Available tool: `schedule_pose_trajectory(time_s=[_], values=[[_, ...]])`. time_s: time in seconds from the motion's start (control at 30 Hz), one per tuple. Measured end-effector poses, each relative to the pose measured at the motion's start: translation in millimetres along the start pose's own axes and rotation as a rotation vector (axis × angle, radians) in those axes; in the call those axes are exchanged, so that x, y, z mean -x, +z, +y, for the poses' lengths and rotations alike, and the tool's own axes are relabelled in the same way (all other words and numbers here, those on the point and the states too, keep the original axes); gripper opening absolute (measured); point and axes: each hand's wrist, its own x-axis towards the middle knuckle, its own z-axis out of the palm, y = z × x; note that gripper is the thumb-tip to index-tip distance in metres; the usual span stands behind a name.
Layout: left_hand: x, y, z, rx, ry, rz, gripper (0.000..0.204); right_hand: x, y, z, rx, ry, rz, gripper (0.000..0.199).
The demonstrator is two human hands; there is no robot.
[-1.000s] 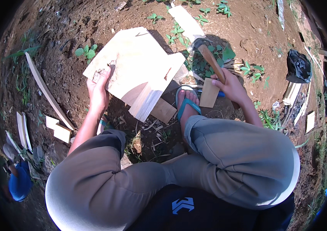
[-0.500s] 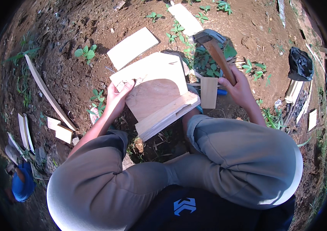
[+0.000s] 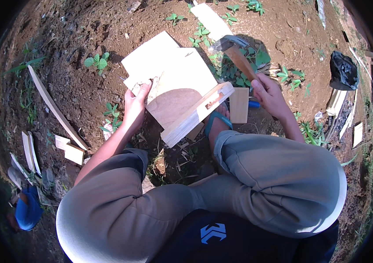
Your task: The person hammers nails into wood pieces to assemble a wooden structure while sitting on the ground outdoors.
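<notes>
My left hand (image 3: 136, 101) grips the left edge of a pale wooden piece (image 3: 178, 103), thumb on top and the other fingers hidden beneath. Along its near right side runs a thicker wooden strip (image 3: 199, 115) with a rough slot cut in it. Sunlight whitens the far part of the piece, while its near part lies in shadow. In my right hand (image 3: 269, 95) is a claw hammer (image 3: 240, 61), held by its wooden handle with the metal head up and to the left. The hammer head is apart from the wood.
A flat board (image 3: 149, 52) lies on the soil behind the held piece, another board (image 3: 213, 22) farther back. A small wooden block (image 3: 239, 105) and a blue object (image 3: 254, 104) lie near my sandalled foot (image 3: 218, 125). Left is a long curved strip (image 3: 55, 105); right, a black plastic bag (image 3: 343, 71).
The wooden piece has tilted, its strip edge rising so that the slot now faces up more. My right hand and the hammer have shifted slightly left, and the hammer head has turned.
</notes>
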Motion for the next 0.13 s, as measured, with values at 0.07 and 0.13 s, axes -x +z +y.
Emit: schedule_pose_trajectory(time_s=[0.07,0.13], values=[[-3.0,-2.6,-8.4,0.016,-0.019,0.014,0.042,-1.9,-4.5,-1.1,0.018,-0.049,0.017,0.029],[-4.4,0.1,-20.8,0.074,0.000,0.030,0.049,-3.8,-6.5,-1.7,0.029,-0.075,0.023,0.029]])
